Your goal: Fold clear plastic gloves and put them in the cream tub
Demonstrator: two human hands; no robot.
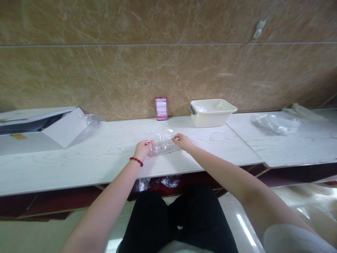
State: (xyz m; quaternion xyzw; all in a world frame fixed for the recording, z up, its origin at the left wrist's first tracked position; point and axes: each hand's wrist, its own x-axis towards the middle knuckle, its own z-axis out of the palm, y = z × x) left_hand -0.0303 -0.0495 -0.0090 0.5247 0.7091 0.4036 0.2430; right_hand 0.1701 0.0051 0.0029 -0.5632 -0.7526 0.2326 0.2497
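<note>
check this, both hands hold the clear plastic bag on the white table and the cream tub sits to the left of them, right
Not quite. The head view shows the cream tub to the right of the hands, by the wall. The left hand and right hand do hold the clear plastic bag on the white table.

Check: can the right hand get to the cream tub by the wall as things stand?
Probably yes. The right hand grips the clear plastic bag; the cream tub sits just beyond it, with bare white tabletop between.

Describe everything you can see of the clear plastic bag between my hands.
The clear plastic bag is thin, see-through film, crumpled and glossy, lying flat on the white bench top. The left hand pinches its left edge and the right hand its right edge. Whether anything is inside cannot be told.
</note>
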